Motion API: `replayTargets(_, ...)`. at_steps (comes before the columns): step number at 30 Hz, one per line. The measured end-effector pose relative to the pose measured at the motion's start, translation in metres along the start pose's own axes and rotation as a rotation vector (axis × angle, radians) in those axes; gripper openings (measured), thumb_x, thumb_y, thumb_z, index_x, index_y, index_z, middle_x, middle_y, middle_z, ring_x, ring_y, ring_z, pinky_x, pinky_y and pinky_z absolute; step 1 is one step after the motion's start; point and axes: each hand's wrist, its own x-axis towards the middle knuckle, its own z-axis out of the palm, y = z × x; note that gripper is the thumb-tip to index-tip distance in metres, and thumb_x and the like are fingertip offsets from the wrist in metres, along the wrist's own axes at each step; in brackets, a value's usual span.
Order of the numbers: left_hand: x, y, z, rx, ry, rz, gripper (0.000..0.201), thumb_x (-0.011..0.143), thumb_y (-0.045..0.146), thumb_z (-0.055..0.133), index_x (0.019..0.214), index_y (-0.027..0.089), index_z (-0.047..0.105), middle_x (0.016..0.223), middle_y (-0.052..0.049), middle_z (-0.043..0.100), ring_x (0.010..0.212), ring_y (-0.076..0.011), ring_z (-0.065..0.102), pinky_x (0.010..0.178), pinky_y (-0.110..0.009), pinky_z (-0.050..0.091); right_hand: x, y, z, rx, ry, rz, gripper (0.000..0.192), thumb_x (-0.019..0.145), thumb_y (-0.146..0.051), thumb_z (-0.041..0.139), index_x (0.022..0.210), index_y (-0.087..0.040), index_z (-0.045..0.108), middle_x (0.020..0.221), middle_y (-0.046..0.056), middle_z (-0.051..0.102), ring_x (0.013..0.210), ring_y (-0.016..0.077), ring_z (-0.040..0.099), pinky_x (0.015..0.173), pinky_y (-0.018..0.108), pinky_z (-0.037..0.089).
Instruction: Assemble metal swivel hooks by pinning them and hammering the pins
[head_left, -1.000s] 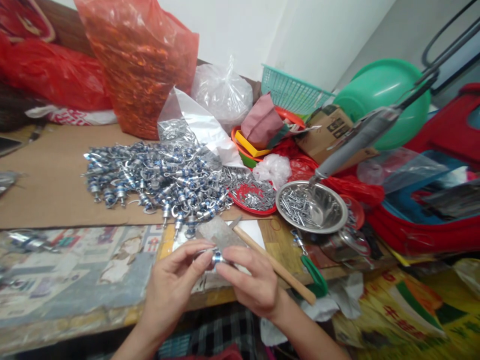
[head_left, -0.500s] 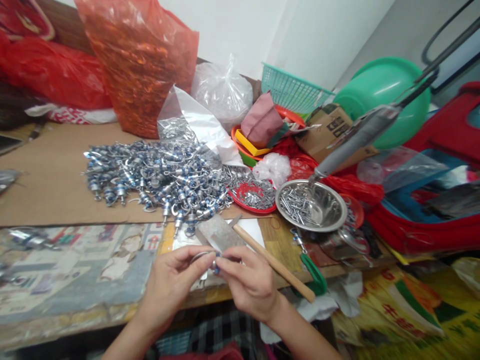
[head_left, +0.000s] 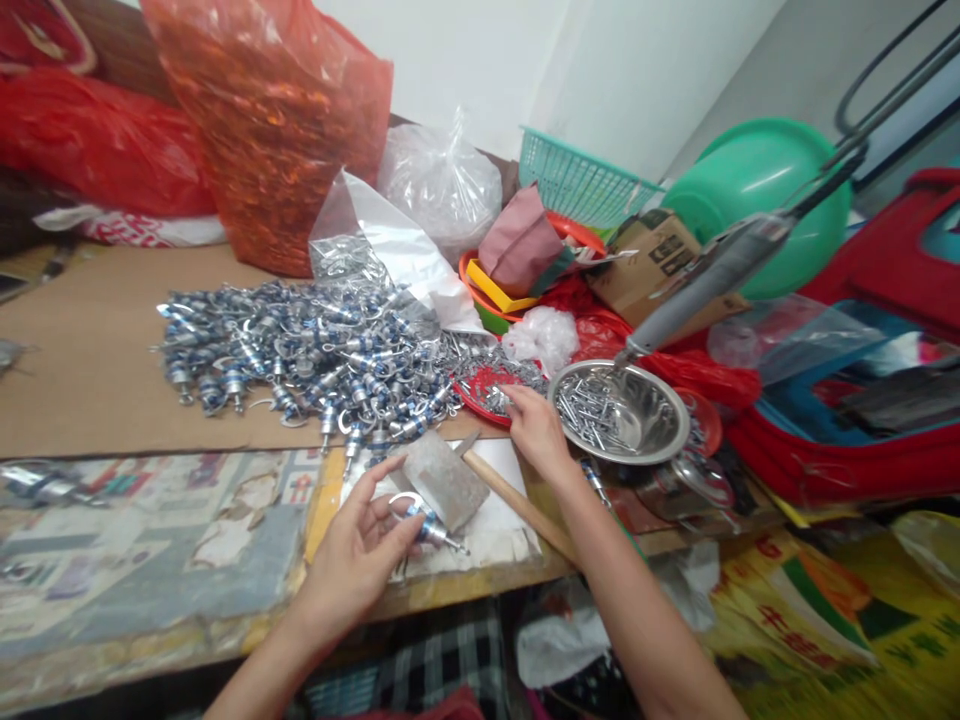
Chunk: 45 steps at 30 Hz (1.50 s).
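Between the thumb and fingers of my left hand (head_left: 360, 535) is a blue-and-silver metal fitting (head_left: 429, 527) with a curved hook at one end and a thin pin at the other. It is held just in front of a grey metal block (head_left: 446, 480). My right hand (head_left: 538, 428) reaches to the red dish (head_left: 472, 408) of small silver metal parts. Its fingertips are drawn together at the dish's right side; what they pinch is too small to make out. Just left of the dish spreads a big pile of similar blue-and-silver fittings (head_left: 300, 350).
A hammer with a wooden handle (head_left: 517, 497) lies under my right forearm. A steel bowl (head_left: 667, 440) of metal pins stands right of the dish, below a grey-handled tool (head_left: 712, 275). Plastic bags (head_left: 277, 130), a green basket (head_left: 585, 180) and a cardboard box (head_left: 652, 250) line the back.
My hands have parted. The right one has left the fitting and moved forward and right to the red dish. My left hand keeps the fitting, whose pin end now shows.
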Motion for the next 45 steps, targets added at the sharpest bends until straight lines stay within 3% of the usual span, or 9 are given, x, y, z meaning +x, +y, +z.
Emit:
replayTargets(4, 0.002, -0.003, 0.001, -0.006, -0.045, -0.029, 0.064, 0.070, 0.033, 0.060, 0.124, 0.019, 0.027, 0.076, 0.000, 0.060, 0.069, -0.0171, 0.064, 0.061, -0.029, 0.053, 0.033, 0.035, 0.021, -0.092, -0.085, 0.045, 0.024, 0.072, -0.011, 0.055, 0.088, -0.022, 0.069, 0.091, 0.007, 0.068, 0.089, 0.0221, 0.061, 0.081, 0.031, 0.044)
replayTargets(8, 0.003, -0.008, -0.001, -0.036, -0.053, -0.013, 0.065, 0.071, 0.029, 0.060, 0.125, 0.021, 0.025, 0.079, -0.001, 0.059, 0.071, -0.0164, 0.063, 0.062, -0.029, 0.052, 0.038, 0.038, 0.029, -0.131, -0.062, 0.082, 0.017, 0.075, -0.018, 0.055, 0.082, -0.024, 0.070, 0.085, 0.005, 0.069, 0.084, 0.0220, 0.061, 0.078, 0.031, 0.043)
replayTargets(15, 0.005, -0.010, 0.000, -0.086, -0.083, 0.008, 0.067, 0.072, 0.026, 0.060, 0.126, 0.023, 0.021, 0.079, 0.000, 0.057, 0.072, -0.0170, 0.061, 0.065, -0.032, 0.052, 0.037, 0.040, 0.019, -0.027, 0.042, 0.104, 0.013, 0.075, -0.020, 0.055, 0.080, -0.020, 0.067, 0.088, 0.006, 0.067, 0.087, 0.0201, 0.059, 0.080, 0.030, 0.042)
replayTargets(21, 0.007, -0.013, 0.001, -0.093, -0.007, 0.046, 0.064, 0.067, 0.023, 0.064, 0.120, 0.024, 0.028, 0.078, 0.002, 0.056, 0.071, -0.0171, 0.061, 0.062, -0.033, 0.054, -0.003, -0.001, 0.006, 0.198, 0.025, 0.026, 0.020, 0.080, -0.025, 0.050, 0.092, -0.017, 0.064, 0.087, 0.004, 0.068, 0.075, 0.0145, 0.062, 0.068, 0.024, 0.047)
replayTargets(24, 0.007, -0.018, 0.001, -0.064, 0.036, 0.087, 0.044, 0.066, 0.023, 0.063, 0.104, 0.021, 0.041, 0.078, 0.001, 0.059, 0.069, -0.0153, 0.061, 0.060, -0.030, 0.055, -0.042, -0.035, -0.002, 0.312, -0.087, -0.163, 0.013, 0.079, -0.020, 0.053, 0.080, -0.019, 0.066, 0.077, 0.002, 0.067, 0.072, 0.0137, 0.061, 0.067, 0.024, 0.047)
replayTargets(28, 0.009, -0.025, 0.001, -0.034, 0.092, 0.158, 0.023, 0.064, 0.019, 0.063, 0.082, 0.019, 0.048, 0.073, 0.004, 0.059, 0.063, -0.0109, 0.059, 0.059, -0.024, 0.054, -0.076, -0.060, -0.005, 0.359, -0.082, -0.372, 0.022, 0.081, -0.009, 0.045, 0.086, -0.017, 0.065, 0.077, 0.005, 0.064, 0.075, 0.0150, 0.057, 0.069, 0.026, 0.046)
replayTargets(33, 0.011, -0.028, 0.001, -0.038, 0.107, 0.209, 0.021, 0.065, 0.017, 0.062, 0.081, 0.019, 0.049, 0.070, 0.005, 0.059, 0.061, -0.0093, 0.059, 0.056, -0.020, 0.053, -0.083, -0.071, -0.001, 0.173, -0.037, -0.484, 0.028, 0.082, -0.007, 0.038, 0.090, -0.015, 0.063, 0.079, 0.007, 0.062, 0.077, 0.0176, 0.053, 0.069, 0.030, 0.044)
replayTargets(38, 0.011, -0.029, 0.001, -0.040, 0.103, 0.241, 0.022, 0.066, 0.016, 0.061, 0.084, 0.019, 0.049, 0.072, 0.005, 0.060, 0.063, -0.0090, 0.060, 0.059, -0.020, 0.052, -0.088, -0.081, -0.002, 0.033, -0.106, -0.488, 0.026, 0.084, -0.009, 0.037, 0.087, -0.014, 0.062, 0.077, 0.008, 0.060, 0.074, 0.0191, 0.050, 0.064, 0.031, 0.042)
replayTargets(45, 0.010, -0.034, 0.001, -0.058, 0.100, 0.232, 0.024, 0.066, 0.016, 0.061, 0.086, 0.019, 0.047, 0.073, 0.004, 0.062, 0.065, -0.0097, 0.061, 0.061, -0.021, 0.053, -0.099, -0.069, -0.003, 0.214, -0.095, -0.376, 0.034, 0.081, -0.007, 0.039, 0.103, -0.022, 0.060, 0.090, 0.007, 0.056, 0.085, 0.0178, 0.051, 0.071, 0.032, 0.044)
